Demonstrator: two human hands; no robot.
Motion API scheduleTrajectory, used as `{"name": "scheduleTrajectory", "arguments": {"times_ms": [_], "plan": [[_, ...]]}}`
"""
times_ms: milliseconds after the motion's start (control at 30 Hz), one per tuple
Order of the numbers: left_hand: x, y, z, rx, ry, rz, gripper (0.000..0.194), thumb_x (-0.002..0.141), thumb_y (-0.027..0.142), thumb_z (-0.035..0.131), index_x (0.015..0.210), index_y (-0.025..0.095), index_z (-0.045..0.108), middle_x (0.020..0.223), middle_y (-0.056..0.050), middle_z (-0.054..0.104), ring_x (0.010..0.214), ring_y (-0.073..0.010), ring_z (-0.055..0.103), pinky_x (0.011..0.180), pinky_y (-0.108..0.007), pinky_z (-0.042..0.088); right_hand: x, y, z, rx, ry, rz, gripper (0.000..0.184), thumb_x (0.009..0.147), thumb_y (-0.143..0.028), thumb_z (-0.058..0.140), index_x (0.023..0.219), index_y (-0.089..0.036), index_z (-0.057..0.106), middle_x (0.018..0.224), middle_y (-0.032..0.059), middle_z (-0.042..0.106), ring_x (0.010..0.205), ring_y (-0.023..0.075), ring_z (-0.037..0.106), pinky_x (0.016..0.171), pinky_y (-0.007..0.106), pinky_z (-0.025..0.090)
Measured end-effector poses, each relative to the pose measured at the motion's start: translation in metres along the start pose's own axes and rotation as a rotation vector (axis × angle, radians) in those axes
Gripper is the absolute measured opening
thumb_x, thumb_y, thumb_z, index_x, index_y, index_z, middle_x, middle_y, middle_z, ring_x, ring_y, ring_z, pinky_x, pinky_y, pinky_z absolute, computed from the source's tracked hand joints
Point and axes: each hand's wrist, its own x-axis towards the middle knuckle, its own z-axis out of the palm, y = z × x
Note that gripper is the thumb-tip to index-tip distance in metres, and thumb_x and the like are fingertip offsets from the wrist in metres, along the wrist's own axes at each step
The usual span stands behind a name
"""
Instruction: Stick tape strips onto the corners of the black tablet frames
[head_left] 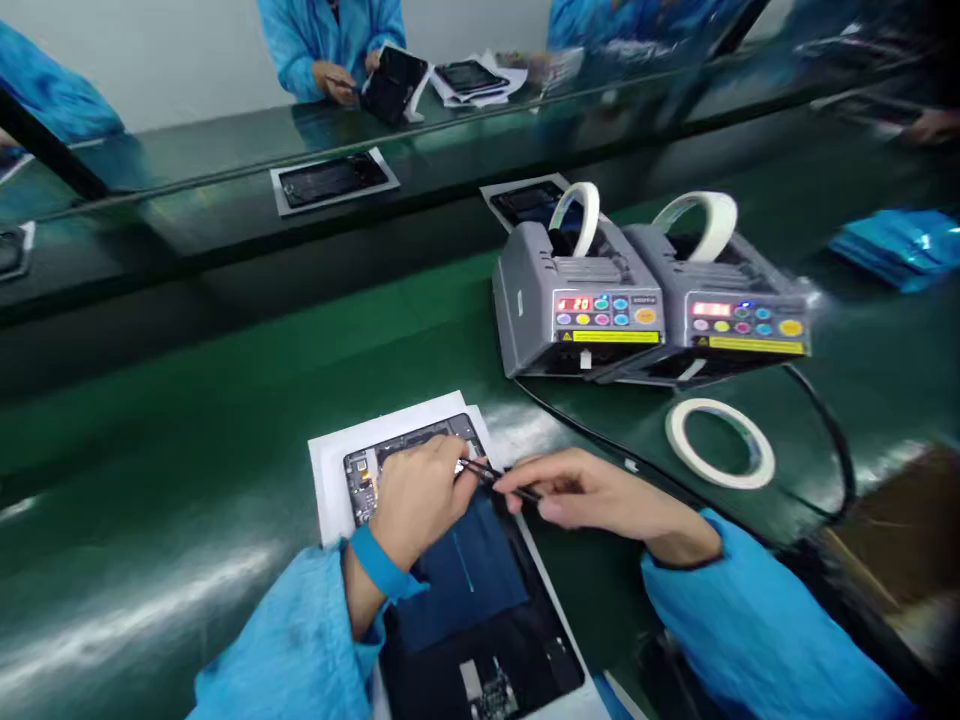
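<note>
An opened tablet (517, 640) lies on white paper (330, 495) in front of me, its dark inside and circuit parts facing up. A blue panel covers its middle. My right hand (577, 490) pinches a pair of dark tweezers (529, 493) above the tablet's right edge, their tips pointing left. My left hand (424, 490), with a blue band (379, 562) on the wrist, is closed over the tablet's upper part, its thumb and finger at the tweezers' tips. Whatever is between those fingers is hidden or too small to make out.
Two grey tape dispensers (577, 300) carrying white tape rolls stand beyond my right hand. A loose tape roll (720, 443) and a black cable (592, 430) lie nearby. Blue packets (896, 248) are at far right. Across a raised shelf, a person (330, 50) holds another tablet (394, 85).
</note>
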Motion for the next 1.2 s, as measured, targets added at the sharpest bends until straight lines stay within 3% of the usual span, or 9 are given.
{"name": "scheduleTrajectory", "arguments": {"times_ms": [67, 133, 200, 333, 433, 600, 767, 1033, 1200], "plan": [[-0.001, 0.000, 0.000, 0.003, -0.003, 0.009, 0.022, 0.096, 0.032, 0.041, 0.091, 0.020, 0.059, 0.089, -0.002, 0.069, 0.081, -0.0243, 0.068, 0.064, -0.034, 0.050, 0.002, 0.001, 0.004, 0.149, -0.170, -0.060, 0.072, 0.066, -0.051, 0.080, 0.129, -0.026, 0.055, 0.110, 0.0048, 0.059, 0.070, 0.0047, 0.050, 0.063, 0.018, 0.040], [-0.001, 0.000, 0.000, 0.004, -0.001, 0.016, 0.023, 0.096, 0.030, 0.039, 0.091, 0.019, 0.059, 0.089, -0.004, 0.069, 0.080, -0.0238, 0.068, 0.064, -0.033, 0.049, 0.004, 0.001, 0.010, 0.191, -0.198, -0.126, 0.085, 0.056, -0.049, 0.085, 0.132, -0.029, 0.052, 0.113, 0.0042, 0.059, 0.075, 0.0073, 0.054, 0.069, 0.021, 0.044], [-0.003, 0.001, 0.000, 0.006, 0.003, 0.021, 0.023, 0.096, 0.028, 0.038, 0.092, 0.019, 0.059, 0.089, -0.005, 0.069, 0.078, -0.0232, 0.068, 0.064, -0.032, 0.048, 0.008, -0.002, 0.020, 0.134, -0.078, -0.200, 0.073, 0.064, -0.044, 0.083, 0.129, -0.031, 0.054, 0.107, 0.0019, 0.061, 0.076, 0.0087, 0.057, 0.073, 0.024, 0.046], [-0.004, 0.002, 0.002, 0.004, 0.019, 0.007, 0.021, 0.095, 0.029, 0.042, 0.090, 0.019, 0.059, 0.087, -0.004, 0.069, 0.076, -0.0229, 0.067, 0.062, -0.032, 0.047, 0.014, -0.012, 0.033, -0.308, 0.407, -0.367, 0.018, 0.088, -0.027, 0.061, 0.105, -0.028, 0.069, 0.092, 0.0009, 0.064, 0.087, 0.0114, 0.059, 0.080, 0.025, 0.046], [-0.004, 0.001, 0.004, -0.009, 0.038, -0.010, 0.018, 0.093, 0.030, 0.046, 0.091, 0.019, 0.060, 0.087, -0.003, 0.069, 0.078, -0.0218, 0.067, 0.063, -0.031, 0.046, 0.018, -0.012, 0.025, -0.430, 0.511, -0.389, 0.017, 0.087, -0.031, 0.061, 0.101, -0.026, 0.071, 0.098, 0.0039, 0.065, 0.092, 0.0156, 0.060, 0.082, 0.029, 0.049], [-0.004, -0.002, 0.006, -0.042, 0.044, -0.010, 0.016, 0.091, 0.030, 0.049, 0.094, 0.021, 0.062, 0.085, -0.001, 0.068, 0.073, -0.0179, 0.065, 0.062, -0.029, 0.045, 0.019, 0.003, 0.002, -0.186, 0.691, -0.183, 0.026, 0.077, -0.042, 0.070, 0.093, -0.021, 0.071, 0.090, 0.0044, 0.070, 0.081, 0.0179, 0.066, 0.073, 0.029, 0.054], [-0.003, -0.003, 0.006, -0.081, 0.071, 0.023, 0.014, 0.089, 0.028, 0.051, 0.092, 0.020, 0.062, 0.080, 0.000, 0.066, 0.068, -0.0167, 0.062, 0.059, -0.028, 0.043, 0.021, 0.009, 0.005, -0.281, 0.769, -0.159, 0.022, 0.076, -0.038, 0.070, 0.089, -0.021, 0.071, 0.090, 0.0040, 0.072, 0.075, 0.0166, 0.067, 0.064, 0.025, 0.054], [-0.002, -0.004, 0.007, -0.090, 0.076, 0.040, 0.012, 0.088, 0.028, 0.053, 0.091, 0.020, 0.062, 0.078, 0.000, 0.065, 0.065, -0.0168, 0.061, 0.057, -0.029, 0.042, 0.021, 0.010, 0.010, -0.618, 0.799, -0.212, 0.017, 0.081, -0.034, 0.064, 0.091, -0.022, 0.071, 0.093, 0.0028, 0.072, 0.084, 0.0198, 0.068, 0.071, 0.029, 0.055], [-0.002, -0.004, 0.008, -0.085, 0.092, 0.046, 0.012, 0.088, 0.027, 0.053, 0.091, 0.019, 0.062, 0.076, 0.000, 0.065, 0.063, -0.0163, 0.060, 0.056, -0.028, 0.041, 0.024, 0.009, 0.010, -0.579, 0.775, -0.170, 0.017, 0.081, -0.035, 0.064, 0.089, -0.022, 0.071, 0.092, 0.0025, 0.072, 0.079, 0.0179, 0.068, 0.066, 0.026, 0.055]]}}
